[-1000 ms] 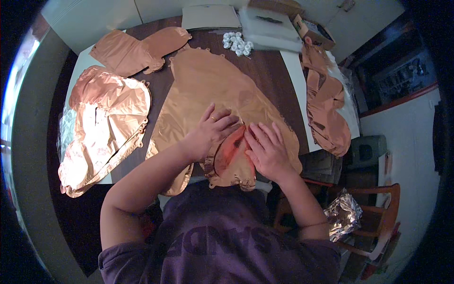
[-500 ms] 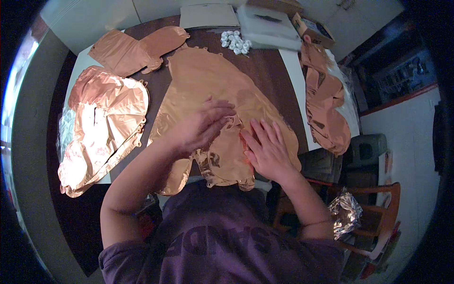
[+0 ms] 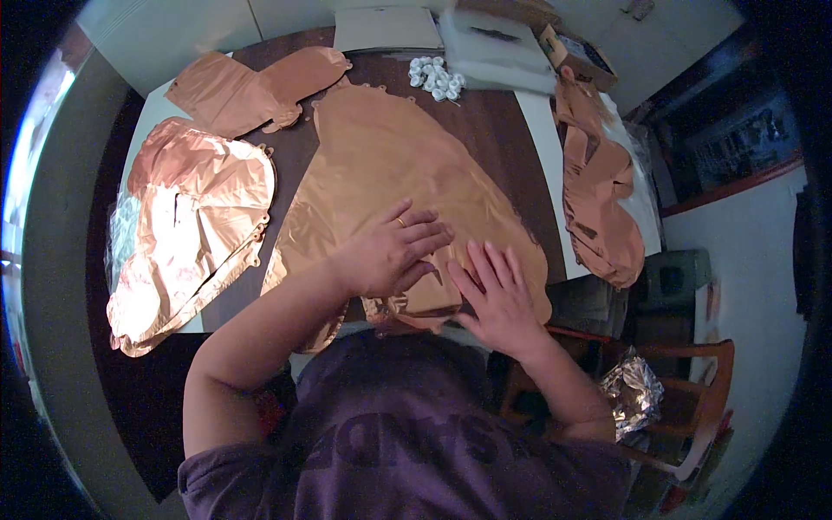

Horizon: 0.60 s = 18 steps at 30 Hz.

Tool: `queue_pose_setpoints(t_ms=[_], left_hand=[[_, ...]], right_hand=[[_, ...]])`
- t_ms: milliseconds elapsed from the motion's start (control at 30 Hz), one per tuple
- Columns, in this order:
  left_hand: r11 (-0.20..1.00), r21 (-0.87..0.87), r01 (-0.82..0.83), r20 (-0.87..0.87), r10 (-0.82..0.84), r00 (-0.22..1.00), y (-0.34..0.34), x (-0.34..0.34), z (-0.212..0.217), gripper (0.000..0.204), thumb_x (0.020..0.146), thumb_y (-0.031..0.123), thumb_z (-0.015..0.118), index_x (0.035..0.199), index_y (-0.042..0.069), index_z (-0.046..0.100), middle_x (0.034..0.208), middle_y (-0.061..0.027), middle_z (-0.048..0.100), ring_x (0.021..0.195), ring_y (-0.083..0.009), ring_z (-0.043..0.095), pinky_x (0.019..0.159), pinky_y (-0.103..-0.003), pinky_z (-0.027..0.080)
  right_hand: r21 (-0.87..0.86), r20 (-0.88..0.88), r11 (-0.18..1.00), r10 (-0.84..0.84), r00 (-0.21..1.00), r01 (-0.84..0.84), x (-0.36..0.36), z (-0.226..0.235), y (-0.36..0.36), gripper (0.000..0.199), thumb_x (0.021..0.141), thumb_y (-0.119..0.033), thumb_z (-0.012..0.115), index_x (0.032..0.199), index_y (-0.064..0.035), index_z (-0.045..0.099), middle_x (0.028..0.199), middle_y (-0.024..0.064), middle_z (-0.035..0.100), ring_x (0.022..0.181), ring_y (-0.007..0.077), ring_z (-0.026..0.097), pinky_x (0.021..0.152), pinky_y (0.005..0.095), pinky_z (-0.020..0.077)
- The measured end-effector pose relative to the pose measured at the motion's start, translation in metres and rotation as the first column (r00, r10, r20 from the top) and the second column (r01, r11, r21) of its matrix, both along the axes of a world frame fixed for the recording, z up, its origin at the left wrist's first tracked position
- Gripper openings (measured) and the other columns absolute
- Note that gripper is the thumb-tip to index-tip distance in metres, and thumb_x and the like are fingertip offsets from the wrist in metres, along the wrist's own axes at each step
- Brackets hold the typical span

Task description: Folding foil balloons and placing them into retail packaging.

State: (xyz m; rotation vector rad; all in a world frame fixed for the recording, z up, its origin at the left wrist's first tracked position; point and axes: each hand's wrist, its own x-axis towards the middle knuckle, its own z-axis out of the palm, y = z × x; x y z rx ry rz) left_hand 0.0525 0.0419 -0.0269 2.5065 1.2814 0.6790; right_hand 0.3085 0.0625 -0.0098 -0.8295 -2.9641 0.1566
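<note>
Spread flat over the middle of the table is a large copper-coloured foil balloon (image 3: 390, 165), uninflated, with small tabs along its edge. My left hand (image 3: 394, 251) rests on its lower middle, palm down, with the fingers stretched out to the right and the thumb slightly apart. Just to the right, my right hand (image 3: 500, 299) lies on the foil with its fingers spread and pointing away from me. Neither hand grips anything. The foil's near end is folded and creased in front of my body, and my left forearm hides part of it.
More flat copper foil balloons lie at the left (image 3: 204, 199), far left (image 3: 251, 87) and right (image 3: 598, 191). Small white rolls (image 3: 436, 78) cluster at the back, near a pale flat box (image 3: 387, 30) and a translucent bin (image 3: 494, 48). Crumpled silver foil (image 3: 633, 394) sits on a wooden chair (image 3: 715, 381).
My left hand has moved slightly right and nearer me, its fingers flattening onto the foil. My right hand has shifted a little toward me. The foil's near end has been folded shorter.
</note>
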Motion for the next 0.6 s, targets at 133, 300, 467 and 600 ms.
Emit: queue_pose_setpoints(t_ms=[133,300,467,600], left_hand=[[0.999,0.011,0.033,0.023,-0.034,0.999,0.001,-0.001,-0.005,0.053,0.085,0.022,0.064,0.134,0.005,0.051,0.136,-0.0147,0.052,0.131,-0.0343,0.045,0.112,-0.053,0.028],[0.989,0.12,-0.081,0.097,0.07,0.993,-0.008,-0.007,0.016,0.058,0.08,0.033,0.069,0.131,0.007,0.053,0.134,-0.0165,0.051,0.13,-0.0377,0.044,0.111,-0.057,0.027],[0.881,0.119,-0.459,-0.076,0.468,0.88,-0.029,-0.022,0.014,0.068,0.074,0.043,0.071,0.129,0.009,0.052,0.134,-0.0165,0.049,0.129,-0.0406,0.041,0.106,-0.063,0.026],[0.88,0.067,-0.47,-0.051,0.473,0.879,-0.036,-0.027,0.003,0.067,0.075,0.046,0.069,0.128,0.008,0.052,0.134,-0.0165,0.048,0.13,-0.0412,0.039,0.107,-0.063,0.026]], right_hand=[[0.017,0.017,1.0,0.013,1.0,-0.013,0.003,0.003,-0.004,0.083,0.074,-0.041,0.075,0.145,-0.0173,0.04,0.153,0.019,0.028,0.14,0.0396,0.026,0.115,0.0559,0.0174],[-0.092,0.028,0.996,0.018,0.999,-0.015,-0.002,0.028,0.001,0.084,0.074,-0.048,0.074,0.144,-0.0175,0.041,0.15,0.0198,0.031,0.139,0.0408,0.028,0.115,0.056,0.016],[-0.143,0.034,0.985,0.102,0.994,-0.096,-0.007,0.05,0.026,0.081,0.076,-0.054,0.071,0.141,-0.0141,0.046,0.141,0.0196,0.042,0.133,0.0394,0.036,0.114,0.0517,0.0225],[-0.518,-0.272,0.855,-0.206,0.94,0.038,-0.041,0.049,0.088,0.048,0.083,-0.034,0.071,0.118,-0.0043,0.059,0.107,0.0156,0.06,0.1,0.0324,0.061,0.087,0.0408,0.0497]])
